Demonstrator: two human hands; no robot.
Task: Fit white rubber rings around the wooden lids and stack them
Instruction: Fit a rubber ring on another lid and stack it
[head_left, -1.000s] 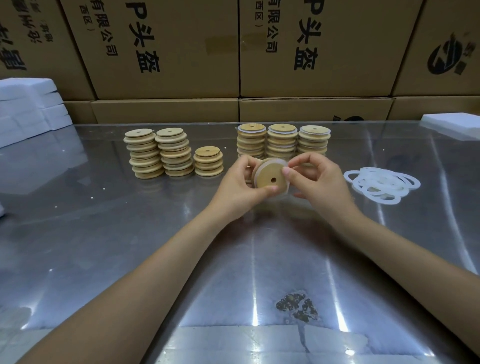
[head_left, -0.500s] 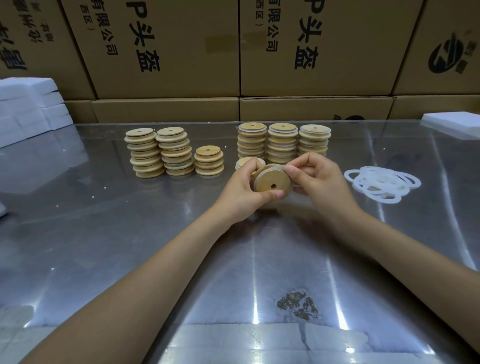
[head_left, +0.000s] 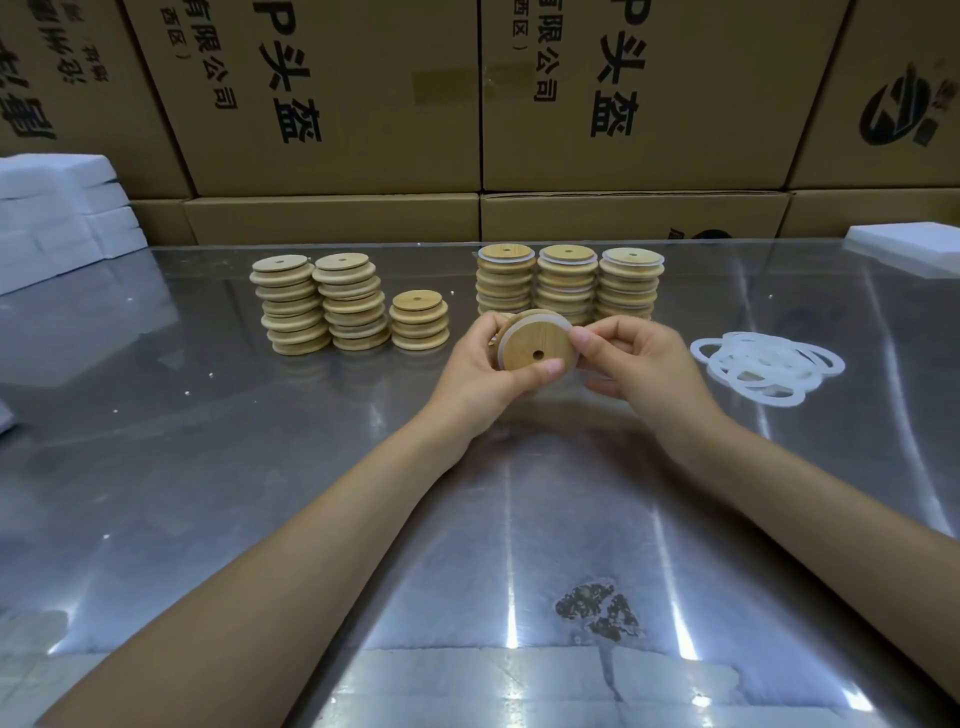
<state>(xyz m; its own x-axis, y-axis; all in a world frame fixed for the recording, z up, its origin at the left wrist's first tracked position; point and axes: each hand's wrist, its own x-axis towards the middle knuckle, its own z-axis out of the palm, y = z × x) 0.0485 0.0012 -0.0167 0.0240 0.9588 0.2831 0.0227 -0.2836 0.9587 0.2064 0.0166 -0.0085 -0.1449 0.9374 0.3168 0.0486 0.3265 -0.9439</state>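
Note:
A round wooden lid (head_left: 535, 340) with a small centre hole is held upright above the table, a white rubber ring (head_left: 505, 339) partly seated round its rim. My left hand (head_left: 480, 374) grips the lid from the left and below. My right hand (head_left: 636, 364) pinches the ring at the lid's right edge. Three stacks of bare lids (head_left: 322, 306) stand at the back left. Three stacks of ringed lids (head_left: 569, 283) stand behind my hands. A short stack is partly hidden behind the held lid. Loose white rings (head_left: 766, 366) lie in a pile to the right.
Cardboard boxes (head_left: 332, 104) wall off the back of the shiny metal table (head_left: 208, 441). White foam blocks (head_left: 57, 218) sit at the far left, and a white foam sheet (head_left: 914, 244) at the far right. A dark stain (head_left: 597, 610) marks the near table.
The lid has been turned between both hands and the white ring now shows along its left rim. My right thumb has moved to the lid's upper right edge.

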